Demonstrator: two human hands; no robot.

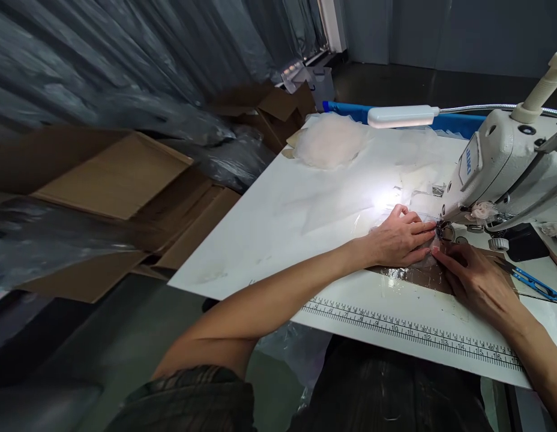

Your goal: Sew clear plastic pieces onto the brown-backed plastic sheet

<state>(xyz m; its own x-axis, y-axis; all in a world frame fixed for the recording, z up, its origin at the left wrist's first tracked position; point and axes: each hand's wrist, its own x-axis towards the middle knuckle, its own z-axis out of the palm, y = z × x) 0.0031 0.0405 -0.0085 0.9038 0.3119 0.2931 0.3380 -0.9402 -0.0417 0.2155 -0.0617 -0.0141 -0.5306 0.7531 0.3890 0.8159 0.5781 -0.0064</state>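
A white sewing machine (485, 162) stands at the right of the white table, its presser foot (444, 231) down among my fingers. My left hand (400, 237) lies palm down just left of the foot, fingers stretched out over a piece of thin, sheer pale fabric (426, 258). From the right, my right hand (479, 279) reaches in front of the foot. Its index finger and thumb are closed at the fabric's edge, close to the left fingertips. Both hands partly hide the fabric and the stitching spot.
Blue thread snips (535, 282) lie right of my right hand. A pile of sheer round pieces (332, 141) rests at the table's far left corner. A lamp (402, 116) hangs over the back. Ruler markings (409, 330) run along the front edge. Cardboard boxes (116, 174) stand left.
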